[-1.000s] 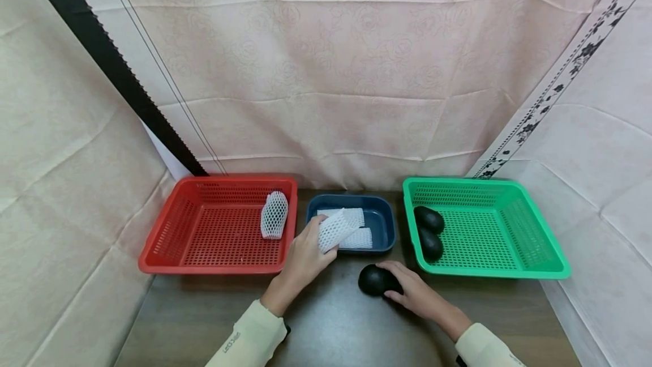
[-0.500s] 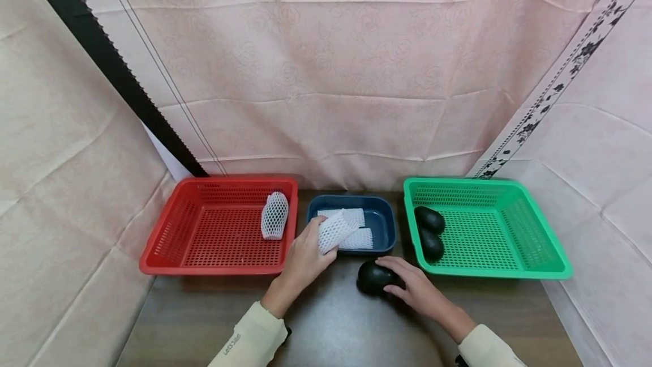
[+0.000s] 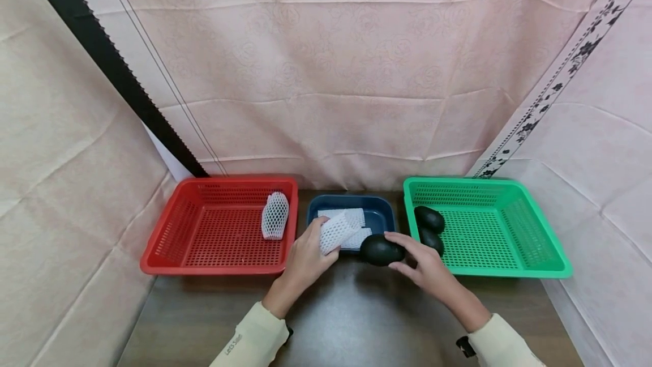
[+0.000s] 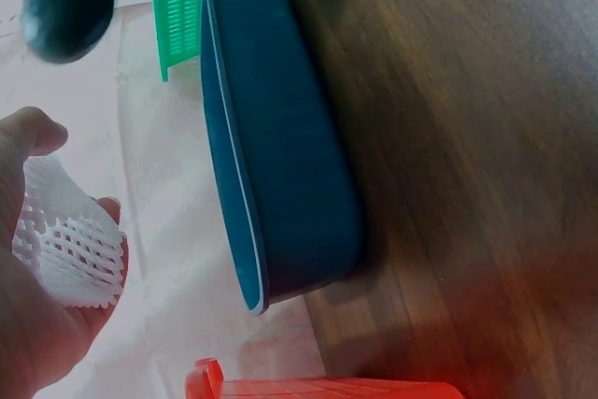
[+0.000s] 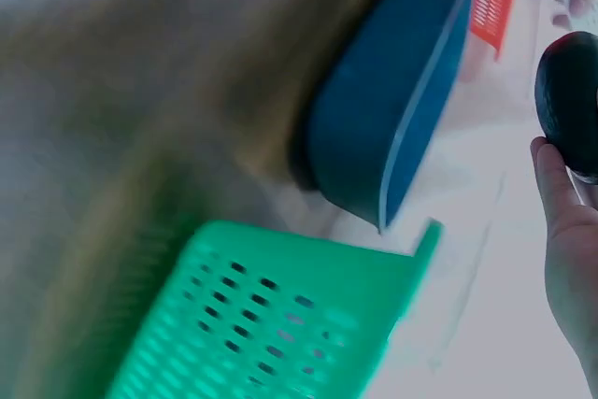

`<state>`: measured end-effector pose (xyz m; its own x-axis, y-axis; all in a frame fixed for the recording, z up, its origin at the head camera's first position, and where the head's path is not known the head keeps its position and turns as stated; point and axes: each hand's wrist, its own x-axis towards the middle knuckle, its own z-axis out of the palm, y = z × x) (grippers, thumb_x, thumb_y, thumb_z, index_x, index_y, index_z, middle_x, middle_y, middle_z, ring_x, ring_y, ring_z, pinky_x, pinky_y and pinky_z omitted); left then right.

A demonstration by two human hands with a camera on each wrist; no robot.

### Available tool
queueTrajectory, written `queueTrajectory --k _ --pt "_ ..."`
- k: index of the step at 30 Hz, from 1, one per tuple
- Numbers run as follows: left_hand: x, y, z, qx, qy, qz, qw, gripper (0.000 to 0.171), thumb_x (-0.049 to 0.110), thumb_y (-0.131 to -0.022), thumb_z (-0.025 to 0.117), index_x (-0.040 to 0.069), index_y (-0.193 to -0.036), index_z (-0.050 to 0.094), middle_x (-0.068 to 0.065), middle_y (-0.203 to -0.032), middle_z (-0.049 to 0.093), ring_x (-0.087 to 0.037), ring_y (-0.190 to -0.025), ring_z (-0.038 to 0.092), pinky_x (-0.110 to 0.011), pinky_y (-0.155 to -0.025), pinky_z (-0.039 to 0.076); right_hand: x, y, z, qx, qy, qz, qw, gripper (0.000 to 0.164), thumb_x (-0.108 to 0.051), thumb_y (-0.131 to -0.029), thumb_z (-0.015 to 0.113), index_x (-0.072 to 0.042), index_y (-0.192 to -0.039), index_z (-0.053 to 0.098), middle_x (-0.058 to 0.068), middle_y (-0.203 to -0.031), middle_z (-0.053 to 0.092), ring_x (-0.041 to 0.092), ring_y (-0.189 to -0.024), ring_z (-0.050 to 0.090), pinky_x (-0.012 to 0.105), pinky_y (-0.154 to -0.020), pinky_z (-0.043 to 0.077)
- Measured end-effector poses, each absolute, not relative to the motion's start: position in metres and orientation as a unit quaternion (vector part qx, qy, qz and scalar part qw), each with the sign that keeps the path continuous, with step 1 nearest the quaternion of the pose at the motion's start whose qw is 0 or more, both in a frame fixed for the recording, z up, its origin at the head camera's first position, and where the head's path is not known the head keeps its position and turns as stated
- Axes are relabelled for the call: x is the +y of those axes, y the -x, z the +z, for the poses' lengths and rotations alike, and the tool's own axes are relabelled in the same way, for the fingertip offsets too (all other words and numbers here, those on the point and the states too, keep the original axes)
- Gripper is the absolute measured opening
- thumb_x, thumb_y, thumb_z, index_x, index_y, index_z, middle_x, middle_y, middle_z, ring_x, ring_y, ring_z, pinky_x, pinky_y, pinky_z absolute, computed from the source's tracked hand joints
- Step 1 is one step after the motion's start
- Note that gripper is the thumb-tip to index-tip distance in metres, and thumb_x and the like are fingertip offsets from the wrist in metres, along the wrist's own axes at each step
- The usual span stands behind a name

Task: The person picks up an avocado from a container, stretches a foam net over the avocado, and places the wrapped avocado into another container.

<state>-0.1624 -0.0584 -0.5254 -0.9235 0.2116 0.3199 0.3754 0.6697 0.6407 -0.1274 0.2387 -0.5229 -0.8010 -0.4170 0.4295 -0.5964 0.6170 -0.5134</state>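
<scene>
My left hand [image 3: 307,256] grips a white foam net sleeve [image 3: 336,232] between thumb and fingers, over the front left of the small blue tray [image 3: 384,225]. In the left wrist view the foam net sleeve [image 4: 70,240] bulges open in the palm. My right hand [image 3: 425,265] pinches a dark avocado [image 3: 381,250] at its right end, lifted above the table by the tray's front rim. The right wrist view shows fingertips on the avocado [image 5: 570,105]. Flat white foam nets [image 3: 359,238] lie in the tray, partly hidden by the left hand's sleeve.
On the left, a red basket [image 3: 214,270] contains one net-covered fruit [image 3: 275,216]. The green basket [image 3: 509,272] on the right has two dark avocados [image 3: 429,220] along its left side. Pale cloth [image 3: 346,72] hangs behind and at both sides of the wooden table [image 3: 336,321].
My right hand has raised the avocado off the table, bringing it up toward the blue tray and the net sleeve. The left hand stays almost still with the sleeve.
</scene>
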Motion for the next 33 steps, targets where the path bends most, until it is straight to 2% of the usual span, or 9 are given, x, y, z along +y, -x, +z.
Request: queueTrajectory --k 3,7,14,22,29,33 --pt "-0.058 0.163 -0.526 -0.906 0.167 -0.371 0.114 0.072 0.023 -0.082 0.087 0.013 -0.142 0.049 -0.009 -0.135 0.064 -0.024 -0.111 0.068 -0.046 -0.099 0.057 0.241 0.133 -0.514 -0.889 -0.277 0.333 0.148 0.070 -0.010 -0.082 0.086 -0.015 -0.146 0.058 0.007 -0.147 0.061 0.018 -0.132 0.061 0.014 -0.095 0.052" --pt "-0.058 0.164 -0.526 -0.906 0.172 -0.368 0.116 0.072 0.024 -0.082 0.087 0.013 -0.142 0.049 -0.008 -0.135 0.064 -0.023 -0.111 0.068 -0.045 -0.098 0.057 0.243 0.139 -0.505 -0.887 -0.261 0.350 0.154 0.070 -0.008 -0.083 0.085 -0.015 -0.147 0.058 0.009 -0.147 0.060 0.011 -0.133 0.058 0.007 -0.095 0.047" --pt "-0.058 0.165 -0.526 -0.907 0.179 -0.364 0.111 0.072 0.024 -0.082 0.088 0.015 -0.142 0.048 -0.008 -0.135 0.063 -0.023 -0.111 0.068 -0.046 -0.097 0.058 0.241 0.150 -0.490 -0.886 -0.223 0.367 0.174 0.065 -0.008 -0.083 0.084 -0.016 -0.144 0.061 0.006 -0.142 0.062 0.018 -0.122 0.062 0.013 -0.087 0.054" --pt "-0.056 0.166 -0.525 -0.909 0.194 -0.349 0.121 0.073 0.026 -0.082 0.088 0.015 -0.142 0.049 -0.008 -0.134 0.064 -0.023 -0.109 0.068 -0.045 -0.096 0.058 0.234 0.156 -0.473 -0.867 -0.201 0.428 0.156 0.064 -0.006 -0.085 0.083 -0.019 -0.143 0.060 0.007 -0.137 0.065 0.026 -0.119 0.068 0.009 -0.090 0.049" --pt "-0.054 0.168 -0.521 -0.904 0.226 -0.332 0.144 0.071 0.024 -0.083 0.087 0.013 -0.142 0.049 -0.007 -0.134 0.064 -0.021 -0.110 0.067 -0.043 -0.098 0.058 0.227 0.158 -0.469 -0.853 -0.228 0.444 0.153 0.062 -0.003 -0.083 0.083 -0.015 -0.140 0.062 0.006 -0.136 0.064 0.008 -0.111 0.066 0.012 -0.087 0.054" --pt "-0.052 0.169 -0.519 -0.900 0.241 -0.332 0.150 0.071 0.022 -0.082 0.088 0.012 -0.142 0.050 -0.007 -0.134 0.064 -0.022 -0.111 0.066 -0.044 -0.098 0.058 0.222 0.158 -0.470 -0.848 -0.237 0.452 0.142 0.059 -0.005 -0.083 0.083 -0.015 -0.138 0.064 0.005 -0.135 0.064 0.006 -0.108 0.065 0.014 -0.085 0.056"
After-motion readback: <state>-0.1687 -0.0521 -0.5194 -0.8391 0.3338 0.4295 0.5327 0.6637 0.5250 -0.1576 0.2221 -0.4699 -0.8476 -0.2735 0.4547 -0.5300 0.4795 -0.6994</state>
